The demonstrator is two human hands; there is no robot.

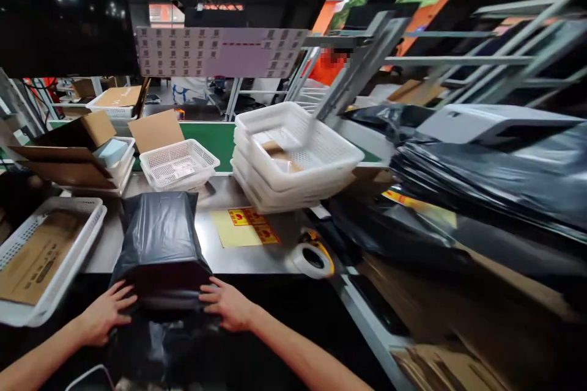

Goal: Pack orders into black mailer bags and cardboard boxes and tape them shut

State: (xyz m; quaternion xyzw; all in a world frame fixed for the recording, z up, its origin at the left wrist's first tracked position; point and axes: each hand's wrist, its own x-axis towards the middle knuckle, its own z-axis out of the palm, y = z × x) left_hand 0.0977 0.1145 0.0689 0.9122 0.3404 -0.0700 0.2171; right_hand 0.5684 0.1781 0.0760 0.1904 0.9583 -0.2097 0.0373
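Observation:
A black plastic mailing bag (pixel 160 229) lies on the metal table with a boxy bulge inside it. Its near end hangs over the table's front edge toward me. At the bag's left side is my left hand (pixel 106 313), its fingers and thumb on the plastic edge. My right hand (pixel 227 304) grips the opposite edge, fingertips on the plastic. What lies inside the bag is hidden. Right of the bag, a yellow sheet with red labels (pixel 243 227) lies flat, and a roll of tape (pixel 312 259) rests beyond it near the edge.
White baskets (pixel 298 174) stand stacked behind the sheet. Another white basket (pixel 178 165) sits at the back, near an open cardboard box (pixel 68 165). At left, a basket (pixel 94 220) holds flat cardboard. Black plastic bags (pixel 481 177) pile up at right, blurred. A person in orange (pixel 326 67) is far behind.

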